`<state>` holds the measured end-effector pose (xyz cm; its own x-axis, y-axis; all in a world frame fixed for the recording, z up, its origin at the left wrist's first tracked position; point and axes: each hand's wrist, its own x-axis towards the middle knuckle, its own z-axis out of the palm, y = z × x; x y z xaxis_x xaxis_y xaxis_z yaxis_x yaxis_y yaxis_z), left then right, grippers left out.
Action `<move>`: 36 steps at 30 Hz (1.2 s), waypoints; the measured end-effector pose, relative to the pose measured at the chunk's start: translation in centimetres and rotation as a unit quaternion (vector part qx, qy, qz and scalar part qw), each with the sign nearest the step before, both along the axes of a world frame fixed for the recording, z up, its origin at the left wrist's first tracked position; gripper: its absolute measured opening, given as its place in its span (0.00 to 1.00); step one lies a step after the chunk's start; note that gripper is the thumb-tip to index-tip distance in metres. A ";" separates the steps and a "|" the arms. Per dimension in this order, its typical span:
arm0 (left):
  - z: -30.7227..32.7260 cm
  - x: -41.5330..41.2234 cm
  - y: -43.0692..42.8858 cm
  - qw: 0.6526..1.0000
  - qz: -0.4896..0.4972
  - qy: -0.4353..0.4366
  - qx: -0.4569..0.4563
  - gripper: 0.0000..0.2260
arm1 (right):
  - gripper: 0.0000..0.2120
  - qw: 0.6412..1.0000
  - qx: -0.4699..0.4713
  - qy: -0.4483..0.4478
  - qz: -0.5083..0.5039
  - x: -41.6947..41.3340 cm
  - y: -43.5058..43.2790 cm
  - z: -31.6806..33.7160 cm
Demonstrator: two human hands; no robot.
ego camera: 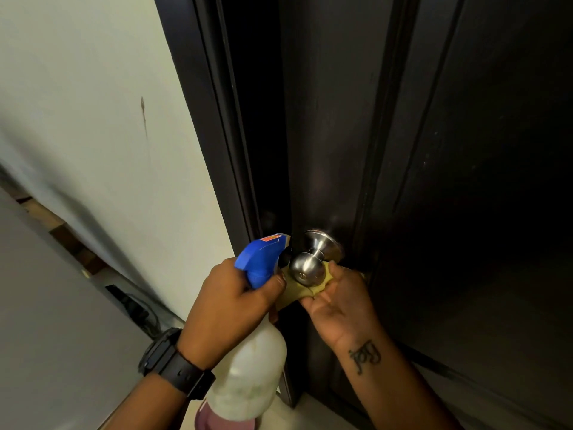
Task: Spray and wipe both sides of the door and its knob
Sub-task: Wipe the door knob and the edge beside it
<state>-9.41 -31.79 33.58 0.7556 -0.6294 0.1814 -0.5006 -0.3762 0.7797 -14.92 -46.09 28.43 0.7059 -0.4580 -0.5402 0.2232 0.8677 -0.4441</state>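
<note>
A dark brown door [449, 150] fills the right half of the view, with a round silver knob [306, 268] at its left edge. My left hand [229, 302] grips the neck of a white spray bottle [251, 377] with a blue trigger head, its nozzle close to the knob's left side. My right hand [338, 301] holds a yellow cloth [294, 293] cupped under and against the knob, palm turned up. The cloth is partly hidden by both hands.
A dark door frame [210, 119] runs beside the door's left edge, with a pale wall [93, 119] to its left. A grey surface [46, 305] stands at the lower left, with cables on the floor behind it. Light floor shows below the door.
</note>
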 end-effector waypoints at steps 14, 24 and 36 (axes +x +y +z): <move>0.8 0.9 -0.7 0.999 0.024 0.023 -0.003 0.19 | 0.19 0.609 -0.781 0.098 -0.093 -3.0 2.7 -4.0; 0.1 1.4 -1.2 0.999 0.007 0.022 0.024 0.09 | 0.14 0.863 -0.474 0.171 -0.021 -4.0 1.7 -7.2; -0.2 1.7 -1.9 0.996 -0.041 -0.013 0.084 0.12 | 0.14 0.993 -0.112 0.042 0.000 -3.8 1.5 -3.0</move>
